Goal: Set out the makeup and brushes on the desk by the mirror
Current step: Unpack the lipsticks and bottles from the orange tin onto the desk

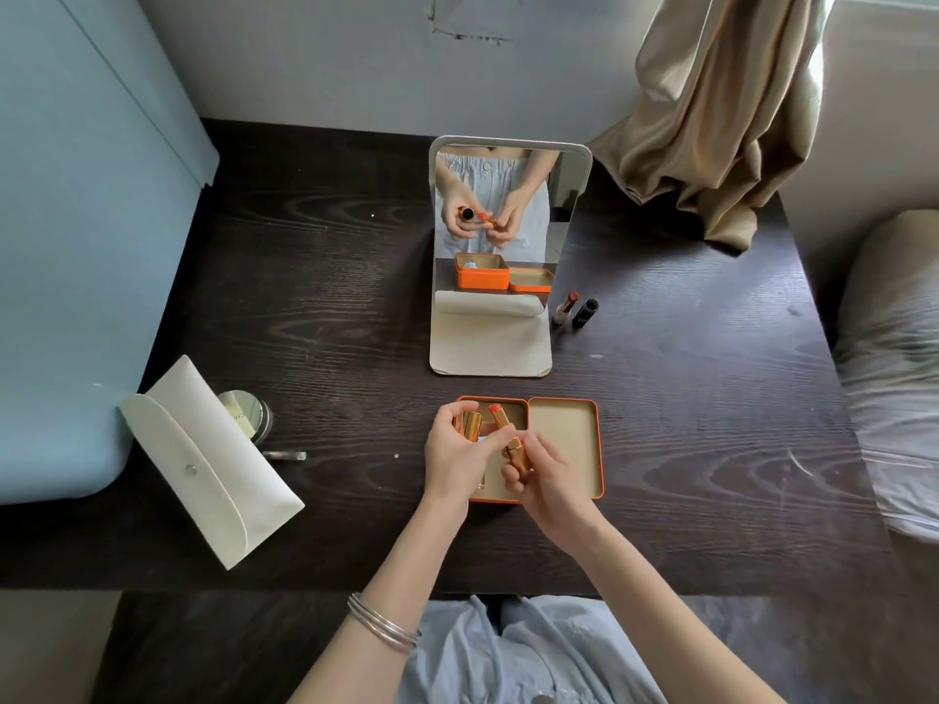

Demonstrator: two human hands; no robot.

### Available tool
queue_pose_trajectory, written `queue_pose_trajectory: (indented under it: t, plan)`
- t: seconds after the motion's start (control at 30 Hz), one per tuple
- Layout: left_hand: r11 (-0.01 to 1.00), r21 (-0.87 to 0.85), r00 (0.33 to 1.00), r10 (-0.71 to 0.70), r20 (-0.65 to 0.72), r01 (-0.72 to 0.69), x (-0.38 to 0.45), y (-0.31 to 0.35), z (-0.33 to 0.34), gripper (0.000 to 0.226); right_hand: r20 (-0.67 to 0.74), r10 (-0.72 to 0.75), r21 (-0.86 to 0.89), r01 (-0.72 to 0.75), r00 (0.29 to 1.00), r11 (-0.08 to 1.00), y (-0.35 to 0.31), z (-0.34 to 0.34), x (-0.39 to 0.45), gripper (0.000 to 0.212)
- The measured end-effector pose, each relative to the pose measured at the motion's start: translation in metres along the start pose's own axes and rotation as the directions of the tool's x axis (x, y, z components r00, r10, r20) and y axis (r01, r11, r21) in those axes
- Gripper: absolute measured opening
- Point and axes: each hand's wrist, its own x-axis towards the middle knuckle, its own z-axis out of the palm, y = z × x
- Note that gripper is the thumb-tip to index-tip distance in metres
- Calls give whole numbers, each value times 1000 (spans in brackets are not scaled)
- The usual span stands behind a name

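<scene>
An open orange tin lies on the dark desk in front of the standing mirror, its lid beside it on the right. Above the tin my left hand holds a gold lipstick cap. My right hand holds the gold lipstick with its orange tip up. Right of the mirror stand an uncapped lipstick and its black cap.
A cream snap pouch lies at the desk's left, with a round compact and a small clear stick beside it. A beige curtain drapes onto the far right corner. Bedding borders the right edge.
</scene>
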Motion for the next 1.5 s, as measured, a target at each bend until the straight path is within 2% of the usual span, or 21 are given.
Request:
queue_pose_trajectory:
  t: [0.13, 0.23, 0.3, 0.4, 0.5, 0.57, 0.63, 0.73, 0.83, 1.03, 1.4, 1.5]
  plan:
    - [1000, -9, 1000, -9, 4, 9, -2, 2, 0, 49, 29, 29, -60, -27, 999, 998, -1, -2, 1, 37]
    - [1000, -28, 1000, 12, -12, -12, -3, 6, 0, 51, 38, -21, -284, 31, 999, 958, 0, -12, 4, 34]
    - [999, 3, 999, 35, -13, -35, -3, 9, 0, 53, 96, -57, -505, 98, 994, 858, -4, -17, 1, 31]
    - [997, 66, 999, 27, 36, -29, -2, 10, 0, 54, 105, -109, -725, 151, 989, 672, -18, -22, 1, 16]
    - [992, 126, 998, 7, 63, -15, -3, 9, 3, 59, 105, -194, -863, 186, 975, 470, -31, -21, 6, 16]
    - [992, 124, 996, -33, 88, 22, -3, 10, 7, 61, 98, -275, -886, 209, 956, 413, -38, -22, 13, 16]
    - [990, 102, 988, -109, 112, 97, -3, 12, 8, 58, 41, -436, -884, 236, 899, 404, -44, -26, 25, 15]
    - [978, 115, 974, -187, 125, 173, -2, 13, 5, 49, -129, -653, -873, 228, 746, 432, -58, -34, 52, 16]
    - [972, 89, 966, -226, 128, 216, -4, 13, 2, 41, -259, -698, -854, 180, 667, 488, -69, -41, 87, 19]
    - [951, 85, 946, -306, 110, 298, -5, 15, -3, 43, -261, -675, -858, 155, 690, 490, -71, -45, 129, 22]
    - [950, 114, 946, -303, 111, 291, 6, 21, -2, 47, -254, -669, -838, 186, 699, 513, -71, -48, 143, 23]
    - [954, 123, 949, -288, 128, 273, 7, 24, 0, 44, -257, -652, -834, 178, 713, 523, -71, -48, 142, 29]
